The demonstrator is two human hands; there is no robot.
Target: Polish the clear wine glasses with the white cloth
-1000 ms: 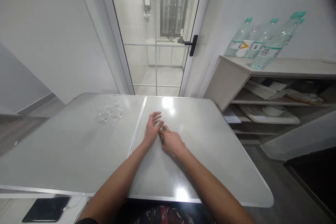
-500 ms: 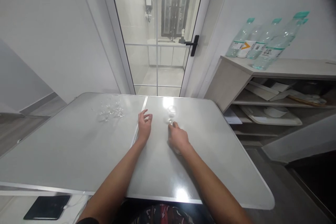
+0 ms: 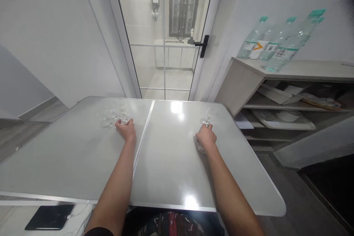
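Note:
My right hand (image 3: 206, 136) is closed around the middle of a clear, stemmed, glass-like piece (image 3: 209, 112) over the right part of the table. A transparent round end shows beyond the fingers, and another rounded part pokes out below the palm; its exact kind is hard to make out. At the left, my left hand (image 3: 126, 129) reaches to the near edge of a cluster of clear, shiny pieces (image 3: 110, 116). Its thumb and fingers are apart, and whether they touch a piece I cannot tell. The cluster's outlines blend into the pale tabletop.
The grey table (image 3: 166, 162) has a metal rim and a seam down its middle. A black tablet (image 3: 49, 217) lies below its left front edge. Beyond it stands a glass door (image 3: 163, 66). To the right, a shelf unit (image 3: 246, 81) carries several plastic bottles (image 3: 284, 49).
My right hand has moved right with the clear stemmed piece. My left hand has gone from near the table seam leftward to the cluster of clear pieces.

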